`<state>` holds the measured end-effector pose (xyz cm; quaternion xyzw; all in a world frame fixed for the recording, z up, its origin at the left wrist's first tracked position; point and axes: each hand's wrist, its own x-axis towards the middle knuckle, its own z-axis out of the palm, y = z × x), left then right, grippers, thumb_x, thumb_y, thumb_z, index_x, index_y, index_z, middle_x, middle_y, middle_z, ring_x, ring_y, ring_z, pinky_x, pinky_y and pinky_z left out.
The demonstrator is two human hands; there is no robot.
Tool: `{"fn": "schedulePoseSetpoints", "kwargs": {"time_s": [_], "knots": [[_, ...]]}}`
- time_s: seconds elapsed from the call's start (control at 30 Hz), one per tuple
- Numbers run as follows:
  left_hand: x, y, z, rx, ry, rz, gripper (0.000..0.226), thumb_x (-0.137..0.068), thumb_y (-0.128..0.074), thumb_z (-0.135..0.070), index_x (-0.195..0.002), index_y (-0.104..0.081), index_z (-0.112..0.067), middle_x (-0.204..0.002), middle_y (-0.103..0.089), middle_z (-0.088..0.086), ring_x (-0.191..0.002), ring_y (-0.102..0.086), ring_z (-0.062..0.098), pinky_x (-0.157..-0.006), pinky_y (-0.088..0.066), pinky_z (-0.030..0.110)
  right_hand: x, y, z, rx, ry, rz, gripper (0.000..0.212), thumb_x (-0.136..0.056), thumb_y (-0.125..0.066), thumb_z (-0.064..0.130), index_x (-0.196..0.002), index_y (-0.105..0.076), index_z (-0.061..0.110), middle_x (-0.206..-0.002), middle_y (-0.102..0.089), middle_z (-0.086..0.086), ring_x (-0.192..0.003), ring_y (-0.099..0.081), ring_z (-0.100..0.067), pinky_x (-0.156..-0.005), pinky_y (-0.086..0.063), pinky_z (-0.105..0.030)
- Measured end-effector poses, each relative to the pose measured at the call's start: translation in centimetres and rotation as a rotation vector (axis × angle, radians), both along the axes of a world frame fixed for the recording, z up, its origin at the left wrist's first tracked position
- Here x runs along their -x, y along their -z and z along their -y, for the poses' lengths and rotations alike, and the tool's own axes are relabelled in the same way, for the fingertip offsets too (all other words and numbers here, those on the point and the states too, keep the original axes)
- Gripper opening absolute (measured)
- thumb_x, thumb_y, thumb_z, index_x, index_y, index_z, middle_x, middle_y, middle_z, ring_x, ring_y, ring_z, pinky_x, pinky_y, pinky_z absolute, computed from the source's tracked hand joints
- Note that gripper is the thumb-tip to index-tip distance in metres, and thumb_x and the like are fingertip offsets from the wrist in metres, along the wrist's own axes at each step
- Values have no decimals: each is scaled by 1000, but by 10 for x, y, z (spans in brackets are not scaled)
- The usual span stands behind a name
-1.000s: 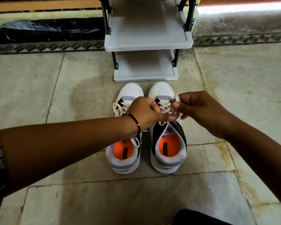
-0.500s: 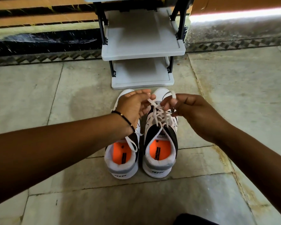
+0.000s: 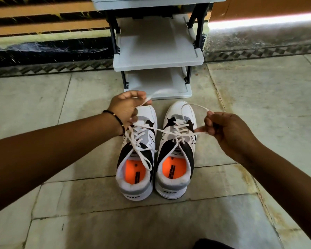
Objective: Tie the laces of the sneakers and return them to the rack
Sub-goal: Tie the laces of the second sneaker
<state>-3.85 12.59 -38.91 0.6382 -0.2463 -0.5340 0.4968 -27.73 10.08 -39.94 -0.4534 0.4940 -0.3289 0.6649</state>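
Two white, grey and black sneakers with orange insoles stand side by side on the tiled floor [image 3: 258, 97], toes pointing at the shoe rack [image 3: 158, 60], heels toward the person. The toe of the right sneaker [image 3: 178, 151] stops just short of the rack's bottom shelf edge, with a thin strip of bare floor between them; the left sneaker [image 3: 138, 159] sits touching or almost touching its partner along the inner sides. The left hand [image 3: 126, 109] hovers over the left sneaker's toe, just in front of the rack's lower left corner, fingers clenched around one end of the lace [image 3: 162, 130], whose loose tip flicks up toward the bottom shelf. The right hand [image 3: 223, 128] is out past the right sneaker's outer edge, on the rack's right side, pinching the other end, with a loop arching back over that shoe's toe. The lace runs taut between both hands, crossing over the left sneaker and meeting at the right sneaker's eyelets. The left sneaker's own lace [image 3: 142, 151] lies slack and untied, one end trailing into its opening. The rack's two visible grey shelves are bare, their front lips facing the shoes. Wide open floor lies on either side of the rack and the pair.
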Motion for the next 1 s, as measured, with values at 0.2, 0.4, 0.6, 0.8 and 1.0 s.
{"fn": "schedulePoseSetpoints", "kwargs": {"time_s": [0.2, 0.4, 0.6, 0.8, 1.0], "knots": [[-28, 21, -2, -77, 211, 698, 12, -83, -59, -12, -74, -60, -19, -70, -69, -4, -70, -66, 10, -66, -52, 19, 8, 13, 3, -143, -28, -294, 28, -91, -47, 10, -66, -58, 2, -50, -51, -6, -49, -57, -18, -86, -51, -45], [12, 23, -22, 129, 735, 1318, 43, -86, -50, -36, -128, -45, -35, -150, -31, -7, -131, -35, 28, -107, -23, 42, 6, 7, -5, 223, -190, -900, 32, -86, -60, 20, -111, -60, -1, -115, -66, -16, -96, -66, -29, -88, -46, -36], [43, 24, -35, 432, 1060, 1778, 24, -70, -67, -16, -91, -68, -26, -89, -73, -8, -114, -57, 21, -98, -21, 44, -15, -10, -25, 554, -567, -1013, 24, -79, -68, 30, -100, -69, 18, -103, -72, -8, -89, -66, -23, -82, -53, -39], [48, 19, -33, 216, 1076, 1708, 18, -77, -59, -14, -94, -60, -21, -89, -69, -5, -96, -60, 22, -86, -17, 37, -22, 4, -23, 416, -605, -1021, 27, -71, -76, 27, -91, -65, 14, -92, -70, -8, -86, -62, -25, -73, -51, -35], [58, 23, -47, 356, 1130, 1976, 18, -65, -41, -16, -62, -58, -22, -56, -62, -5, -50, -59, 15, -58, -45, 24, -12, 18, -22, 386, -430, -882, 8, -75, -70, 11, -80, -72, 16, -76, -68, 1, -64, -56, -4, -50, -38, -9]]}}
